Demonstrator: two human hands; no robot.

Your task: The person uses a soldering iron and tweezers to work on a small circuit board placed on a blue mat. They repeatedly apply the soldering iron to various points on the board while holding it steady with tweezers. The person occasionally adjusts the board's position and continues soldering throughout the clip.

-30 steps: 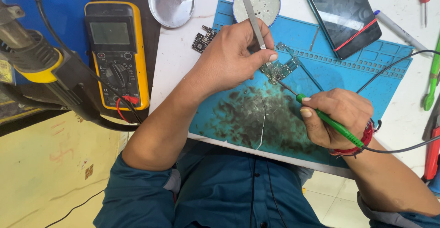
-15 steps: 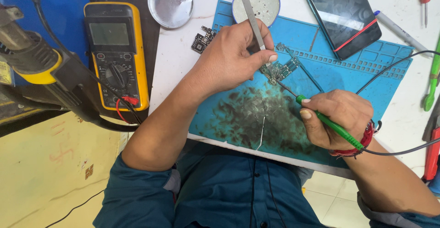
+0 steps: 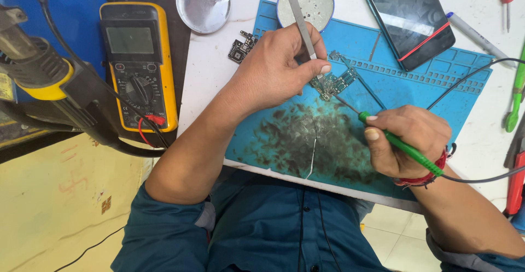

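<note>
Your left hand (image 3: 279, 67) was closed around metal tweezers (image 3: 302, 23), their tips pressed on the small circuit board (image 3: 334, 83) at the upper centre of the frame, on the blue mat (image 3: 437, 91); your right hand (image 3: 407, 141) gripped a green soldering iron (image 3: 407, 149), its tip touching the board; a yellow multimeter (image 3: 139, 67) lay at the upper left; a dark phone (image 3: 410, 12) rested at the upper right.

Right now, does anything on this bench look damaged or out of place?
Yes: the blue work mat is badly scorched and stained dark in its middle, with a pale split running to its front edge. A loose small circuit board lies off the mat.
</note>
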